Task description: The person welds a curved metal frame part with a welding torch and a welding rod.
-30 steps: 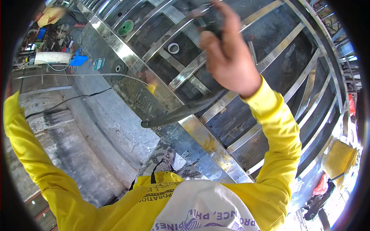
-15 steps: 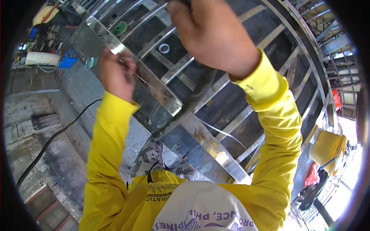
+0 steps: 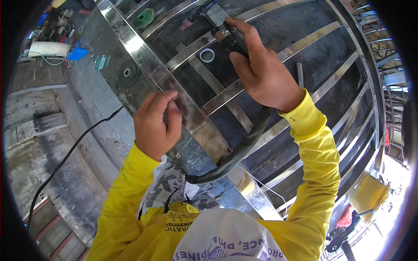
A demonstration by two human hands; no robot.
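My left hand (image 3: 156,124) is over the near metal bar of the frame, its thumb and index finger curled together. What they pinch, if anything, is too small to make out. My right hand (image 3: 269,74) is further right, with thumb and index finger around the black handle of a welding torch (image 3: 237,43). A pinkish nozzle (image 3: 186,24) shows near the torch's far end. From beneath that hand a thick black hose (image 3: 244,150) curves back across the frame toward my lap. Both hands are above the shiny metal frame (image 3: 209,139), built of bars and cross strips.
A white ring (image 3: 207,55) and a green disc (image 3: 143,18) lie among the strips. Left of the frame are a dark grinding disc (image 3: 128,73) and a small green packet (image 3: 102,62). A black cable (image 3: 56,169) crosses the left floor. A yellow bucket (image 3: 370,193) stands right.
My right hand has moved down and right, bringing the torch into view. My left hand has come nearer and right; the thin rod earlier at its fingers no longer shows clearly.
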